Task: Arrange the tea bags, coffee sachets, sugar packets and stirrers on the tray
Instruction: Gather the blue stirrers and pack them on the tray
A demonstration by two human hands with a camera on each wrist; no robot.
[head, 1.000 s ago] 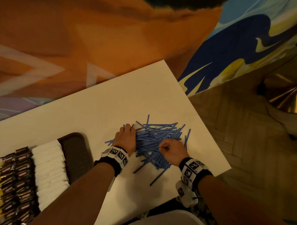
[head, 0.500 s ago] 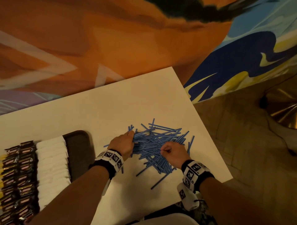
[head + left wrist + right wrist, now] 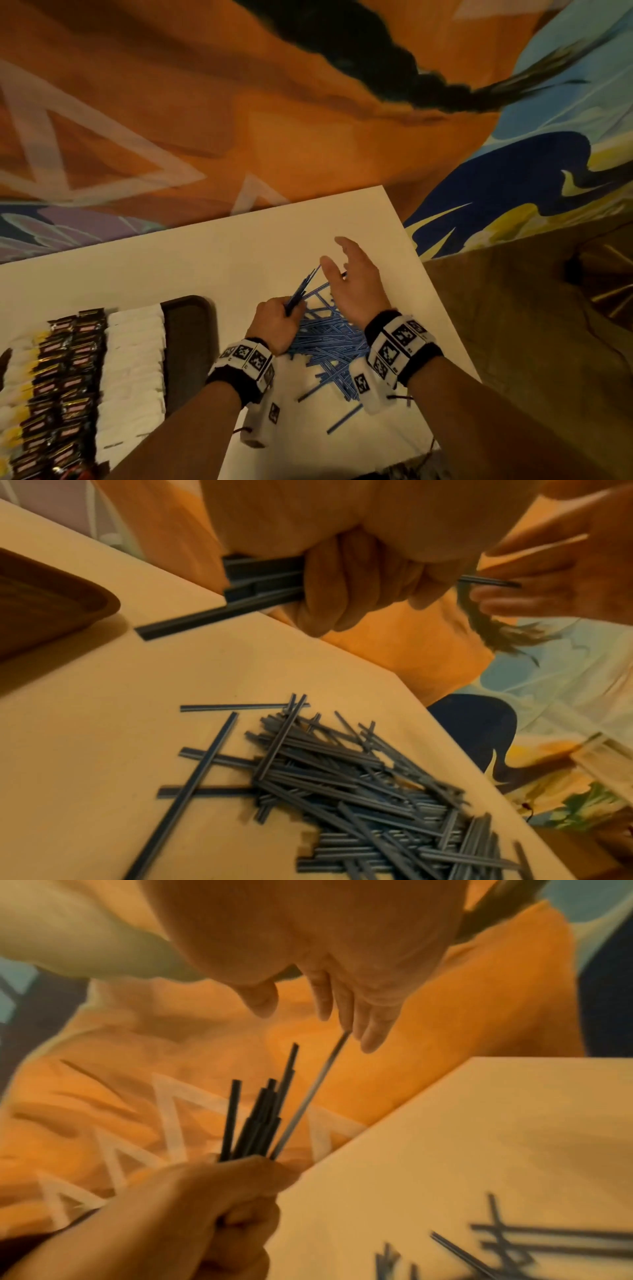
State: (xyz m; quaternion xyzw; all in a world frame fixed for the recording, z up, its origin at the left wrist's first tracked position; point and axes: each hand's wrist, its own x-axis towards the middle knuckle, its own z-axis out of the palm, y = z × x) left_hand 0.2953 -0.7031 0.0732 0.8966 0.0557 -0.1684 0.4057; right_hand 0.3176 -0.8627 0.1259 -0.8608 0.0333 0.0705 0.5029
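A person's left hand grips a small bundle of blue stirrers in a curled fist above a white table, the sticks fanning up and away from the knuckles. The right hand is raised just beyond it with fingers spread and relaxed, fingertips meeting the top end of 1 stirrer that sticks out of the bundle; whether they pinch it or only touch it cannot be told from the blurred wrist views. Beneath both hands a loose pile of stirrers lies criss-crossed on the table near its right edge, with a few strays lying apart on the near side. To the left sits a dark tray, its right-hand strip bare; beside that strip runs a column of white packets, then columns of dark sachets, and at the far left a glimpse of yellow-and-white packets too small to identify. Both wrists wear bands printed with black-and-white square markers. A wall painted in orange, blue and yellow rises behind the table.
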